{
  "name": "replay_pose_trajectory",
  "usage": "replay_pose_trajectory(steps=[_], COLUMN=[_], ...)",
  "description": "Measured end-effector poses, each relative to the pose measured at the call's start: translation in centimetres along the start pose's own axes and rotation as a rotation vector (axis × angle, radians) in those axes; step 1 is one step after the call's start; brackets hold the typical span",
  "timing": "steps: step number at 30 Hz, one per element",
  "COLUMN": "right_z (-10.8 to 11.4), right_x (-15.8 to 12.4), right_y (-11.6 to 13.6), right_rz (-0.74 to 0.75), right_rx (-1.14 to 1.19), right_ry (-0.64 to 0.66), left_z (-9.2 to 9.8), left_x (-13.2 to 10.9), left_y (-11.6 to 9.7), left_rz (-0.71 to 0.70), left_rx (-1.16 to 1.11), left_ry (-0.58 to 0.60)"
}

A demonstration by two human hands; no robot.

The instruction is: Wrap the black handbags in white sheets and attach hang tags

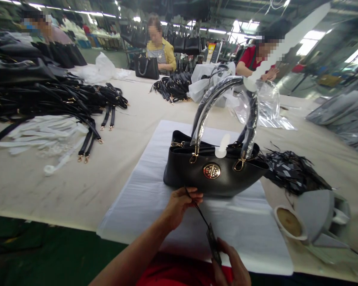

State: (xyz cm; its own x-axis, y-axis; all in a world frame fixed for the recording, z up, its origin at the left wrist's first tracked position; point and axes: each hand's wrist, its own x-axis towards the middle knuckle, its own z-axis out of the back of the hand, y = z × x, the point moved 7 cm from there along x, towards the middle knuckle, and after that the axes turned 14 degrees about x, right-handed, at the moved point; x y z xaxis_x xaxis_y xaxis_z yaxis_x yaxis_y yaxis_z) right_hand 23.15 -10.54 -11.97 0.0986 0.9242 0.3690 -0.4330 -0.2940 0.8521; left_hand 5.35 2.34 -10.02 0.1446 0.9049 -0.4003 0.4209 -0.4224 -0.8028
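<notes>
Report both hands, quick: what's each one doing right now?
Left hand: closed, pinching the thin black cord.
Right hand: closed, holding the dark tag on that cord.

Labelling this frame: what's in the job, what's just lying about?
In use:
held black rectangular tag on thin black cord
black handbag with round gold emblem
white paper sheet beneath

Lying about, apparently:
black straps with gold clasps
flat white strips
grey tape dispenser

Your one head camera looks forward and down, near the bag (217, 186), with the table (131, 137) stretching away beyond it.
</notes>
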Motion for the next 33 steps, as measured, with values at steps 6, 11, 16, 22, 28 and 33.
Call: replay_pose_trajectory(steps=[6, 11, 16, 22, 28, 33], right_z=[-0.1, -0.1, -0.2, -0.2, -1.2, -4.7], right_x=[-0.2, -0.5, -0.4, -0.1, 3.1, 7.4], right_y=[-0.3, -0.6, -0.5, -0.1, 2.1, 4.5], right_rz=[-0.002, 0.005, 0.024, 0.128, 0.188, -0.033], right_rx=[-0.022, -0.051, -0.024, 0.009, -0.015, 0.394], right_ry=[0.005, -0.002, 0.031, 0.099, 0.199, 0.188], left_z=[0.0, 0.3, 0.6, 1.4, -0.8, -3.5], left_x=[0.2, 0.4, 0.6, 0.3, -1.7, -3.9], left_y=[0.3, 0.7, 0.8, -0.7, -3.5, -4.8], left_rz=[0.007, -0.003, -0.046, -0.149, -0.327, -0.595], left_rx=[0.007, 0.008, 0.02, 0.082, 0.458, 0.784], left_ry=[-0.004, -0.01, -0.09, -0.206, -0.121, -0.095])
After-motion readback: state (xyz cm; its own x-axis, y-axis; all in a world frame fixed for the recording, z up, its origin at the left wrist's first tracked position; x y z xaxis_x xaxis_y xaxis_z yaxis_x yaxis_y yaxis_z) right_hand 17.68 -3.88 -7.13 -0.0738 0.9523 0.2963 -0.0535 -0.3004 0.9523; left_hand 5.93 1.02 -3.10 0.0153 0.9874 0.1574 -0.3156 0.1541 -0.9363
